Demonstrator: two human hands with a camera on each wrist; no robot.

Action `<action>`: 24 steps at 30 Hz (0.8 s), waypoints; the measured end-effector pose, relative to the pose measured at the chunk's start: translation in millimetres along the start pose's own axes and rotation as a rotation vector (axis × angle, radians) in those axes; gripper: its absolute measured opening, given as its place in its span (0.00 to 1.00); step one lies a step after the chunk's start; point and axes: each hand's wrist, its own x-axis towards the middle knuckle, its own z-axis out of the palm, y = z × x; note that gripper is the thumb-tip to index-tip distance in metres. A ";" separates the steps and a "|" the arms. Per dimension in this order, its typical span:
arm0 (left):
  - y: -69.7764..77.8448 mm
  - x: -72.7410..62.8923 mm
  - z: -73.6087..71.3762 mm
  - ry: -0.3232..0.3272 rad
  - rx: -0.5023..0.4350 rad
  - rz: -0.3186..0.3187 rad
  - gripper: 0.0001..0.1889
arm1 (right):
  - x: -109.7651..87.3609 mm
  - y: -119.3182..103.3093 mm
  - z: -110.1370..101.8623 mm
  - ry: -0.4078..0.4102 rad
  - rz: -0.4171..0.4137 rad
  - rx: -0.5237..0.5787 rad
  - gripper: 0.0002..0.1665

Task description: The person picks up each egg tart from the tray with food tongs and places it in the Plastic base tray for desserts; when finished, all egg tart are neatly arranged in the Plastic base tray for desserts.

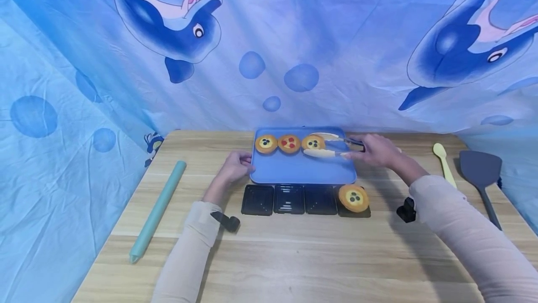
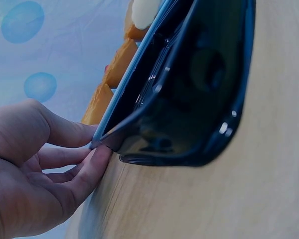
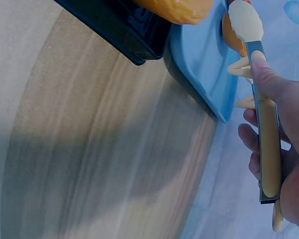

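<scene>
My left hand pinches the left rim of a blue tray, thumb on top, as the left wrist view shows. In a row along the tray's far side lie a blueberry-topped tart, a red-topped tart and another blueberry-topped tart. My right hand grips tongs with cream tips. These tips stand spread on either side of the rightmost tart; whether they touch it I cannot tell. A further blueberry-topped tart sits on the rightmost of several black square dishes.
A teal rolling pin lies at the left of the wooden table. Toward the right edge are a pale yellow spoon and a dark grey spatula. A blue dolphin-print cloth hangs behind.
</scene>
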 end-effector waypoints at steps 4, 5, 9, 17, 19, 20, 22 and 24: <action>1.2 0.0 0.9 0.001 -0.011 -0.005 0.27 | -0.5 -0.8 -8.0 0.023 -0.010 -0.010 0.41; 1.1 -0.1 1.1 0.000 -0.013 -0.005 0.27 | -0.7 -1.3 -10.8 0.026 -0.009 -0.009 0.40; 0.9 -0.3 2.1 -0.001 -0.026 -0.008 0.28 | -1.5 -3.7 -24.1 0.048 -0.008 0.025 0.38; 1.6 -2.3 3.6 0.006 -0.027 0.001 0.28 | -6.6 -11.1 -55.9 0.118 -0.032 0.035 0.36; 2.1 -3.0 3.6 0.009 -0.019 0.005 0.28 | -9.3 -13.3 -61.4 0.116 -0.022 0.020 0.37; 2.0 -3.0 3.6 0.010 -0.015 0.008 0.28 | -11.2 -14.5 -63.6 0.112 -0.015 0.011 0.37; 2.4 -3.6 3.2 0.013 -0.008 0.008 0.28 | -15.5 -16.8 -67.1 0.106 -0.011 0.000 0.37; 2.4 -3.3 2.9 0.017 -0.003 0.007 0.28 | -20.1 -19.4 -69.4 0.114 -0.033 -0.017 0.37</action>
